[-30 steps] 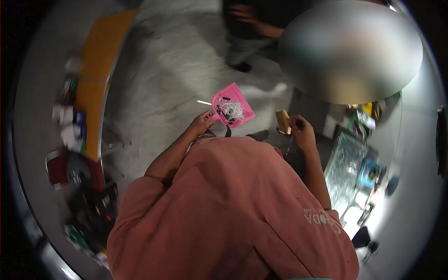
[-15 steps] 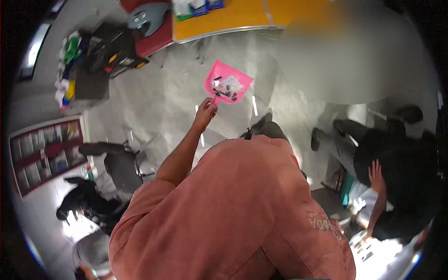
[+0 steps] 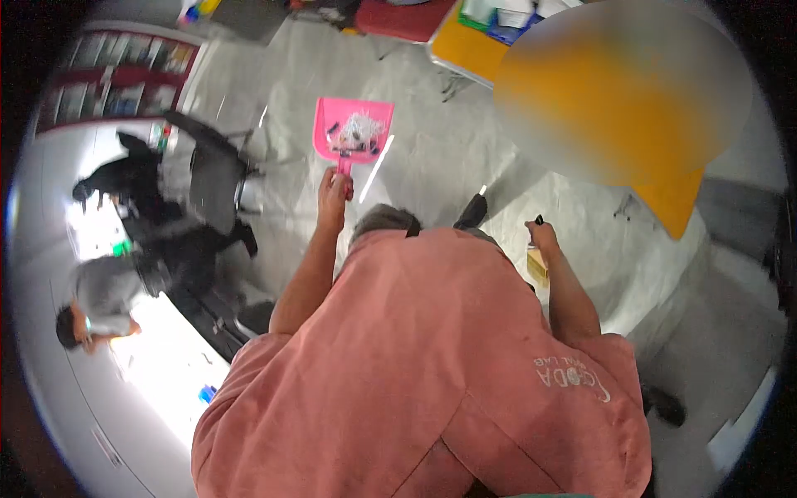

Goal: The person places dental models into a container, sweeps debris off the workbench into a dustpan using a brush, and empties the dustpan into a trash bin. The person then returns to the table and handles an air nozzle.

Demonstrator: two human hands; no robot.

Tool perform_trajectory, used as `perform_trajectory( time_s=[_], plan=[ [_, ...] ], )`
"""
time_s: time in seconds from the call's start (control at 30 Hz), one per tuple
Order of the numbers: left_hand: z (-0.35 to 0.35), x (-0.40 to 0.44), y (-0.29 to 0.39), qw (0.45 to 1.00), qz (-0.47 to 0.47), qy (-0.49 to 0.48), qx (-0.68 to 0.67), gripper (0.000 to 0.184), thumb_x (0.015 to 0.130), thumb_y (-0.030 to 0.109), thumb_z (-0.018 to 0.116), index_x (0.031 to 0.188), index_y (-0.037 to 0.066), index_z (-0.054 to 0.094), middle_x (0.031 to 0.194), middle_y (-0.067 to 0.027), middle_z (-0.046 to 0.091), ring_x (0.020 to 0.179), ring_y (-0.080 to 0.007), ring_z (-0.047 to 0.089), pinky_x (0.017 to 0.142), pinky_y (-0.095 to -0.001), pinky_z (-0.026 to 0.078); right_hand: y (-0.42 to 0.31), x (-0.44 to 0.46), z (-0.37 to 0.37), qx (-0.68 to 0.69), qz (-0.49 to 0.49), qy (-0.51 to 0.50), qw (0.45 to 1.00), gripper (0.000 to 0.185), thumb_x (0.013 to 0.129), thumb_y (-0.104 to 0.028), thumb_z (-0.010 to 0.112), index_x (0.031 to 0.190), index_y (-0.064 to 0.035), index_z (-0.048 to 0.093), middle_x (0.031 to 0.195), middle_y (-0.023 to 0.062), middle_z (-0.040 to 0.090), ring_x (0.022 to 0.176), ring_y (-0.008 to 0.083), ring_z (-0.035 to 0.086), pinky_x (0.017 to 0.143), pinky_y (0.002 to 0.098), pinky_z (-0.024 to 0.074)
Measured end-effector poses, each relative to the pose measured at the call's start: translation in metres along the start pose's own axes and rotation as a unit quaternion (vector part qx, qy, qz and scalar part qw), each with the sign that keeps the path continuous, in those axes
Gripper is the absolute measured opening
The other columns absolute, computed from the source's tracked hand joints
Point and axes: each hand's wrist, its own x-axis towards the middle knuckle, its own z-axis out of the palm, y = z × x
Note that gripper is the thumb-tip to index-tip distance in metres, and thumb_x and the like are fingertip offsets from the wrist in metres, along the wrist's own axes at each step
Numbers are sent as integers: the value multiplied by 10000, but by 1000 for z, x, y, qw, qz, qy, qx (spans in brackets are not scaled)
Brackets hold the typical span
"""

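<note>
My left hand (image 3: 334, 199) is closed round the handle of a pink dustpan (image 3: 330, 108), held out in front of me above the floor. In the pan lies a heap of pale shreds (image 3: 362, 130) with several small dark bits. Out to the right, my right hand (image 3: 544, 238) is closed on what looks like a brush. The dark end of its handle pokes out above the fist, and a yellowish block, the brush's head (image 3: 538, 266), shows below the hand. The fist hides the middle part.
Black chairs (image 3: 217, 187) stand on the left, near a person in grey (image 3: 106, 290) bent over a bright white table (image 3: 170, 357). A maroon-framed cabinet (image 3: 108, 73) is at the upper left. Yellow tables (image 3: 469, 50) stand ahead, beside a maroon seat (image 3: 398, 21). A blurred patch covers the upper right.
My view has swung to the right, so the cabinet and chairs sit higher. My right hand has come into view with the brush. The dustpan stays in my left hand, now pointing straighter ahead.
</note>
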Motion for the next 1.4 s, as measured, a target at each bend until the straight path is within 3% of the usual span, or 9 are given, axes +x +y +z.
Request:
perform_trajectory(
  time_s=[0.27, 0.6, 0.67, 0.73, 1.1, 1.27, 1.3, 1.33, 1.4],
  plan=[
    [21, 4, -19, 983, 21, 143, -109, 144, 872, 189, 544, 934, 65, 506, 680, -6, 469, 591, -84, 413, 540, -237, 348, -78, 109, -32, -84, -48, -47, 994, 276, 813, -284, 640, 775, -14, 599, 693, 42, 554, 602, 169, 534, 586, 329, 496],
    [-44, 119, -11, 973, 9, 132, -190, 163, 881, 195, 502, 958, 52, 498, 681, -8, 475, 576, -85, 421, 508, -238, 346, -153, 124, -2, -108, -49, -31, 992, 260, 820, -273, 650, 721, -37, 606, 619, 35, 537, 541, 155, 505, 529, 311, 446],
    [-64, 157, 3, 988, -24, 100, -116, 143, 875, 178, 505, 950, 57, 493, 672, 3, 471, 558, -73, 413, 492, -226, 334, -132, 139, 6, -8, -24, -45, 999, 259, 828, -263, 640, 720, -31, 604, 621, 41, 545, 531, 160, 511, 516, 317, 438],
    [-77, 194, 20, 990, -23, 78, -111, 131, 875, 173, 506, 938, 59, 490, 663, 13, 469, 539, -64, 397, 476, -218, 315, -143, 122, 23, -62, 33, -22, 997, 343, 820, -306, 670, 972, -1, 709, 735, 51, 617, 601, 147, 545, 548, 336, 451],
    [-82, 393, 109, 993, -35, 100, 53, 173, 844, 196, 549, 872, 25, 554, 650, -12, 514, 578, -95, 458, 543, -253, 359, -337, 159, 94, -224, -208, -35, 951, 317, 801, -333, 690, 902, -33, 699, 781, 79, 646, 703, 195, 605, 645, 334, 490],
    [-99, 441, 120, 991, -66, 112, -24, 162, 841, 192, 556, 899, 41, 547, 666, -12, 528, 558, -82, 451, 484, -236, 335, -438, 189, 124, -291, -318, -52, 901, 307, 791, -346, 700, 868, -49, 694, 804, 93, 661, 754, 219, 635, 694, 332, 510],
    [-100, 450, 124, 991, -75, 104, -25, 151, 842, 188, 556, 896, 47, 541, 663, -10, 523, 553, -79, 444, 481, -236, 333, -501, 177, 129, -324, -82, -98, 937, 310, 803, -340, 680, 806, -30, 667, 750, 103, 639, 632, 215, 597, 609, 336, 495],
    [-97, 471, 133, 992, -74, 94, -28, 141, 843, 183, 556, 893, 53, 534, 660, -7, 517, 548, -76, 438, 478, -236, 331, -498, 227, 126, -259, -103, -184, 943, 355, 813, -358, 662, 801, -3, 652, 742, 94, 631, 611, 192, 581, 562, 344, 475],
    [-94, 507, 142, 992, -85, 77, -50, 135, 847, 187, 564, 874, 59, 528, 655, -3, 510, 539, -72, 432, 478, -236, 328, -544, 236, 136, -236, -144, -126, 953, 360, 811, -389, 627, 787, -31, 660, 664, 61, 592, 601, 175, 544, 567, 332, 420]
  ],
)
